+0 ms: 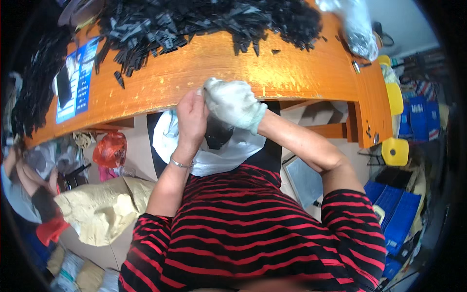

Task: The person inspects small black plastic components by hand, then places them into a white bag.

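Observation:
My bare left hand [191, 117] and my right hand [232, 101], in a pale knit glove, meet at the front edge of the wooden table [194, 68]. Both are closed, fingertips together, and whatever small thing lies between them is hidden by the fingers. Below them, a white plastic bag [206, 163] lies open across my lap with something black [219, 136] inside. Toward the far side of the table spreads a big heap of small black plastic pieces [160, 31]; a few lie loose at its near edge.
A blue and white printed sheet [80, 82] lies at the table's left, beside more black strips [41, 82]. Clear plastic wrap [357, 34] sits at the far right. Yellow stools [394, 151] and blue boxes [396, 209] stand right; brown paper [104, 209] and a red bag [110, 150] left. Another person's legs [31, 180] show at far left.

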`<state>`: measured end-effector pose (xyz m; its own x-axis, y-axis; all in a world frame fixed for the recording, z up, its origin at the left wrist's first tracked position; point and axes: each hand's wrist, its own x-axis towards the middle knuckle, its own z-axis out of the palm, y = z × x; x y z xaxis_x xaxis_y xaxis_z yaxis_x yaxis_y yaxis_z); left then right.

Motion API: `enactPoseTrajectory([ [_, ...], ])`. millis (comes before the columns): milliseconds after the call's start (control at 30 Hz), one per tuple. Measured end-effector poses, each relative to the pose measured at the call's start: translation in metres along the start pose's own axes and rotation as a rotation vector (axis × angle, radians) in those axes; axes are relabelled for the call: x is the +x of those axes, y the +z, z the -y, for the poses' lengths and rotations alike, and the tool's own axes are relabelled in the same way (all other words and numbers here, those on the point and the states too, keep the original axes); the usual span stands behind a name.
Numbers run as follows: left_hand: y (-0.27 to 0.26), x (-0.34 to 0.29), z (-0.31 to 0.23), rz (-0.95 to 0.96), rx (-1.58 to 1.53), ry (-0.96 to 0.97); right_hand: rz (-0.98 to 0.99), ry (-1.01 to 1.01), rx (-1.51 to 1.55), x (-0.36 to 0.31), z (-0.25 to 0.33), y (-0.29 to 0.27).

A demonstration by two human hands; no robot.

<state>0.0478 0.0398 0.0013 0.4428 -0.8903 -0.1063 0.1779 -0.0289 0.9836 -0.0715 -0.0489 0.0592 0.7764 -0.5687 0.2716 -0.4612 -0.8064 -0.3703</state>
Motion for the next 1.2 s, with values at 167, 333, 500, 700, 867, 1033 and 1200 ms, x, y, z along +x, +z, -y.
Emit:
enactPoseTrajectory([
  [167,0.005,0.003,0.003,-0.090,-0.130,-0.042,0.062,-0.020,0.045,0.003,0.005,0.006],
  [333,0.007,0.009,-0.005,-0.024,-0.156,-0.115,0.003,0.048,0.104,-0.004,-0.001,0.013],
  [500,0.005,0.014,-0.032,0.199,-0.053,-0.061,-0.182,0.263,0.261,0.001,-0.007,-0.002],
  [700,-0.001,0.004,-0.025,0.154,-0.073,-0.156,0.239,0.491,1.009,-0.001,-0.028,-0.046],
  [867,0.005,0.006,-0.026,0.213,-0.325,-0.316,0.105,0.588,1.214,-0.002,-0.049,-0.041],
  [1033,0.009,0.002,-0.022,0.310,-0.486,-0.411,0.170,0.609,1.232,-0.002,-0.041,-0.018],
  [1200,0.010,-0.003,-0.013,0.367,-0.623,-0.448,0.067,0.483,1.040,-0.007,-0.040,-0.002],
])
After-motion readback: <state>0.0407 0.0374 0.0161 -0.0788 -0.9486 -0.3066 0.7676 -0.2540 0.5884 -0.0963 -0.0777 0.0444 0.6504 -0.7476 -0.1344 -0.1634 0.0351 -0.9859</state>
